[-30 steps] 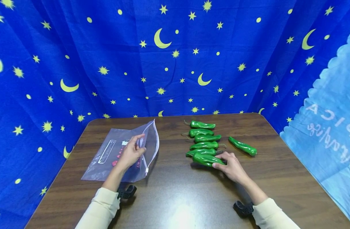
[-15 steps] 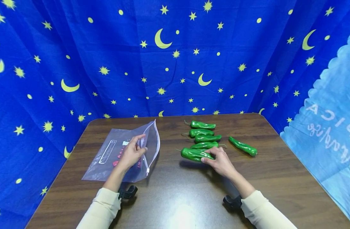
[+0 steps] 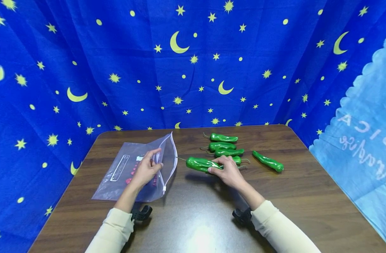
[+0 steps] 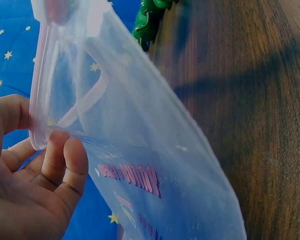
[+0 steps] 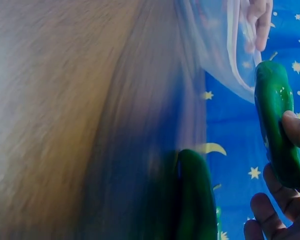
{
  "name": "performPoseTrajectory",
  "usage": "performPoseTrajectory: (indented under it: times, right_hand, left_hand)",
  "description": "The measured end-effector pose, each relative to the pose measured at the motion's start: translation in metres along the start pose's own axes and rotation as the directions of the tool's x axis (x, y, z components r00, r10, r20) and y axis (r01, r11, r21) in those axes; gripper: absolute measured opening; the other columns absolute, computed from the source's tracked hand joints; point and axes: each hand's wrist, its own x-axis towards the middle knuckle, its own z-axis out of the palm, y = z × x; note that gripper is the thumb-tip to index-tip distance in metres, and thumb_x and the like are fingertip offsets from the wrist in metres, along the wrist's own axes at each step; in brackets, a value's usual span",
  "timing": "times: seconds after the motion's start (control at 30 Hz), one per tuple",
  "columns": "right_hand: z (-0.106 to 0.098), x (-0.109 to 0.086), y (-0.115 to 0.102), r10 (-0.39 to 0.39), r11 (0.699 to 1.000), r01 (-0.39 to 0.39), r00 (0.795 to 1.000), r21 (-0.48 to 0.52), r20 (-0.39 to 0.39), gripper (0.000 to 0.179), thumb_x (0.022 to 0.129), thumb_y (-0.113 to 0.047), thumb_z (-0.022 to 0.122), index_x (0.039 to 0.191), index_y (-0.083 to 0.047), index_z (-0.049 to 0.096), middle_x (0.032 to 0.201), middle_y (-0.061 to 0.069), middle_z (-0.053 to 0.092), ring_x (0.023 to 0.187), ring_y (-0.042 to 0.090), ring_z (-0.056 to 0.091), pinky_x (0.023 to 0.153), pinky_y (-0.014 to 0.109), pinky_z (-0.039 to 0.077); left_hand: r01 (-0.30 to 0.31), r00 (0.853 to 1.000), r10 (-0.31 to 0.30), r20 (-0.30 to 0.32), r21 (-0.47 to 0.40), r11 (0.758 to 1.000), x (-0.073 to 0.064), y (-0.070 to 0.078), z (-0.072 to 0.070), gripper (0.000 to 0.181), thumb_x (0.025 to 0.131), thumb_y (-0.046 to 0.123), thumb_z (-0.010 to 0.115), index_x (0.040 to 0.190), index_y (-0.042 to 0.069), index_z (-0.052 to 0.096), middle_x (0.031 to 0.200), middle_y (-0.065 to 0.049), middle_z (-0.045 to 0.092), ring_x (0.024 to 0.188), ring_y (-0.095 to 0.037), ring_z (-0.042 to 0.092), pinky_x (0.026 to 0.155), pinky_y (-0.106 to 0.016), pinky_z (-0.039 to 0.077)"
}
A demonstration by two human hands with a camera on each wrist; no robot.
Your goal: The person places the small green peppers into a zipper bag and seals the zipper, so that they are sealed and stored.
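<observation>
My left hand (image 3: 145,172) pinches the upper edge of a clear zip bag (image 3: 117,172), which lies on the table at the left with pink and white print. Its slider mouth gapes toward the right; the left wrist view shows thumb and fingertips on the pale zip strip (image 4: 38,95). My right hand (image 3: 229,173) holds a glossy green pepper (image 3: 197,164) by one end, thumb on the near side. The pepper is raised over the table, its thin stem pointing left at the bag's mouth. In the right wrist view the same pepper (image 5: 272,110) appears close to the opening.
Several green peppers (image 3: 222,147) lie in a row behind and beneath my right hand, the nearest partly hidden by it. Another pepper (image 3: 268,161) lies slantwise to the right. A blue star-patterned cloth (image 3: 142,63) hangs behind the wooden table (image 3: 177,218).
My right hand has lifted the front pepper off the row and carried it left to the bag's mouth. My left hand and the bag have barely moved.
</observation>
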Motion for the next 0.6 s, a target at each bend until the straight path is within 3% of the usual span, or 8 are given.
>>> performPoseTrajectory:
  times: [0.07, 0.23, 0.3, 0.47, 0.6]
  right_hand:
    - [0.002, 0.002, -0.003, -0.004, 1.0, 0.004, 1.0, -0.004, 0.002, 0.024, 0.076, -0.027, 0.075, 0.095, -0.013, 0.071, 0.094, 0.002, 0.067, 0.092, 0.02, 0.051, 0.098, 0.044, 0.036]
    - [0.008, 0.009, -0.012, 0.001, 1.0, -0.001, 1.0, -0.018, 0.017, 0.026, 0.077, -0.029, 0.075, 0.098, -0.013, 0.071, 0.097, 0.003, 0.067, 0.096, 0.023, 0.052, 0.096, 0.045, 0.037]
    - [0.011, 0.012, -0.016, 0.005, 1.0, -0.004, 1.0, -0.018, 0.029, 0.027, 0.078, -0.029, 0.074, 0.099, -0.013, 0.071, 0.098, 0.003, 0.067, 0.1, 0.025, 0.053, 0.097, 0.045, 0.037]
    - [0.017, 0.018, -0.023, 0.015, 1.0, -0.014, 0.998, -0.027, 0.056, 0.028, 0.078, -0.029, 0.074, 0.099, -0.012, 0.071, 0.099, 0.003, 0.065, 0.107, 0.03, 0.052, 0.103, 0.05, 0.034]
    - [0.021, 0.021, -0.027, 0.03, 0.999, -0.028, 0.998, -0.036, 0.061, 0.029, 0.077, -0.03, 0.075, 0.1, -0.011, 0.071, 0.099, 0.004, 0.065, 0.105, 0.03, 0.051, 0.098, 0.047, 0.035]
  left_hand:
    - [0.009, 1.0, -0.009, 0.006, -0.005, 1.0, -0.002, 0.006, -0.001, 0.06, 0.082, -0.002, 0.061, 0.139, 0.003, 0.043, 0.094, -0.021, 0.045, 0.054, 0.001, 0.038, 0.046, -0.016, 0.034]
    - [0.025, 1.0, -0.025, 0.017, -0.003, 1.0, -0.015, 0.037, -0.004, 0.058, 0.082, -0.005, 0.058, 0.138, -0.003, 0.042, 0.095, -0.026, 0.043, 0.055, 0.001, 0.038, 0.047, -0.014, 0.032]
    - [0.024, 1.0, -0.024, 0.017, -0.002, 1.0, -0.018, 0.043, -0.005, 0.057, 0.083, -0.005, 0.058, 0.138, -0.003, 0.042, 0.093, -0.023, 0.043, 0.055, 0.001, 0.037, 0.047, -0.013, 0.032]
    - [0.024, 0.999, -0.024, 0.026, -0.026, 0.999, -0.008, 0.02, 0.0, 0.06, 0.083, -0.003, 0.059, 0.139, 0.002, 0.042, 0.095, -0.018, 0.044, 0.055, 0.0, 0.039, 0.046, -0.016, 0.035]
    - [0.011, 1.0, -0.01, 0.02, -0.026, 1.0, -0.001, 0.003, 0.003, 0.062, 0.082, 0.001, 0.062, 0.14, 0.007, 0.042, 0.097, -0.017, 0.045, 0.055, -0.002, 0.04, 0.045, -0.018, 0.037]
